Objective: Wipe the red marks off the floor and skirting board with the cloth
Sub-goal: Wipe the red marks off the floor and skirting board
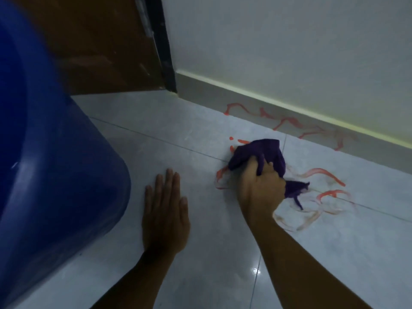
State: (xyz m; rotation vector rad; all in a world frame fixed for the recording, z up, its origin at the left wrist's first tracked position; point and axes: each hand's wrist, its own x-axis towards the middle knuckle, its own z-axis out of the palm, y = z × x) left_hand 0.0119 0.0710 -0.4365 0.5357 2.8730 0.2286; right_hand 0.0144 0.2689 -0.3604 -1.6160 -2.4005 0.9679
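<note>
Purple cloth [263, 152] bunched in right hand [260, 188], pressed on floor [178, 134]. Left hand [165, 215] flat, released. Floor red marks [323, 175] part-smeared; skirting board [256, 101] streaks [287, 122] untouched.

I am looking at a shiny grey tiled floor [156, 134]. Red marks [321, 175] are lying smeared on it. A purple cloth [265, 152] is sitting on them. A flat left hand [165, 217] and a big blue tub [55, 175] are resting on it too.

A big blue tub [51, 152] crowds the left side — the skirting board [256, 101] walls off the far edge. Between them the tiled floor [178, 134] lies open.
</note>
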